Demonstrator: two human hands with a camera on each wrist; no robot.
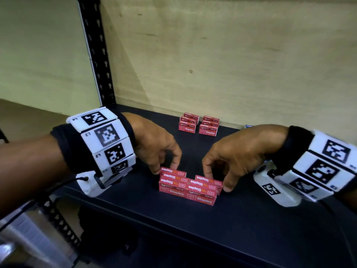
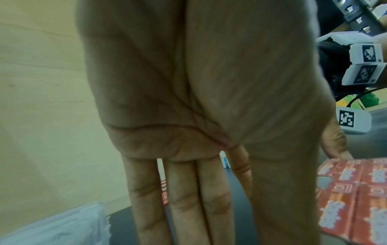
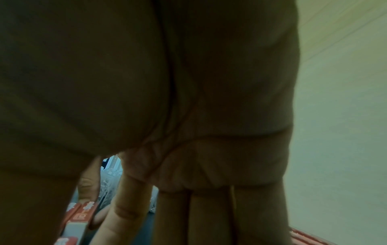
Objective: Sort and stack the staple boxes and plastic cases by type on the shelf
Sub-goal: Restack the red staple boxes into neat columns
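A cluster of red staple boxes [image 1: 188, 187] lies near the front middle of the black shelf [image 1: 251, 225]. My left hand [image 1: 166, 169] pinches the back left box of the cluster between thumb and forefinger. My right hand [image 1: 218, 181] grips the cluster's right end, thumb in front and forefinger behind. The left wrist view shows the same boxes [image 2: 356, 199] under my left thumb [image 2: 333, 140]. Past the dark palm in the right wrist view I see the red boxes [image 3: 79, 215] and clear plastic cases [image 3: 111, 174]. Two short stacks of red boxes [image 1: 199, 124] stand at the back.
A pale board wall [image 1: 231, 55] closes the shelf's back, and a black perforated upright [image 1: 96, 55] stands at its left rear corner. A small blue item [image 1: 248, 126] peeks out behind my right hand. Clear plastic [image 2: 52, 228] lies at the lower left of the left wrist view.
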